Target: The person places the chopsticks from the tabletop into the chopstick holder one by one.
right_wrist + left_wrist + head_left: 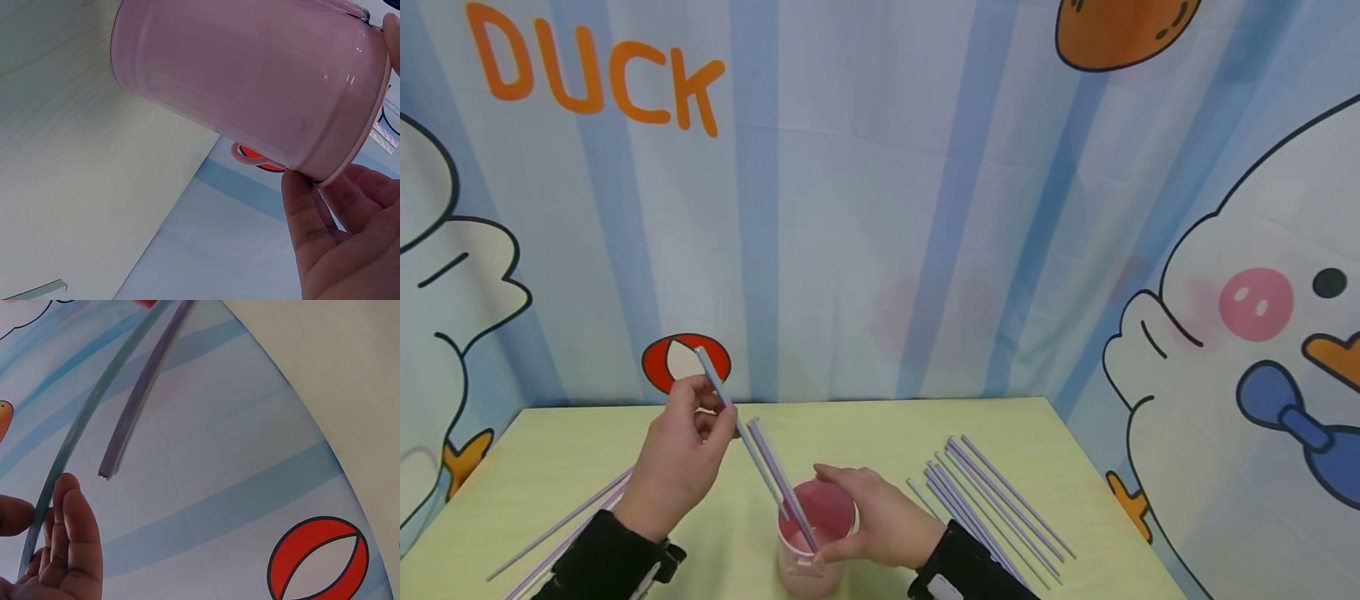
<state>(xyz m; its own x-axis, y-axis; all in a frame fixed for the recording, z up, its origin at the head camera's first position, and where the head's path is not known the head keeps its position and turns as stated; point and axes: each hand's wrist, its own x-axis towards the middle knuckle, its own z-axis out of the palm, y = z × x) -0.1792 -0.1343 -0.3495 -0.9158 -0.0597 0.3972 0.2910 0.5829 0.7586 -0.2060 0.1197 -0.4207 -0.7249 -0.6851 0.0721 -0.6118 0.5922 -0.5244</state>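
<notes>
My left hand (681,454) pinches a long thin blue stick (709,367), straw-like, between thumb and fingers near its upper end. The stick slants down to the right, its lower end inside a pink cup (805,571). Purple sticks (781,479) lean in that cup beside it. In the left wrist view the blue stick (87,412) passes between thumb and fingertips, apart from the purple one (139,403). My right hand (891,517) grips the cup's rim from the right. In the right wrist view, fingers touch the rim of the cup (231,69), which has a small loop handle.
Several purple, blue and greenish sticks (1000,500) lie on the right of the pale yellow table (880,433), partly under the right sleeve. More sticks (561,529) lie at the left, partly behind the left arm. A duck-print curtain (850,208) hangs behind the table.
</notes>
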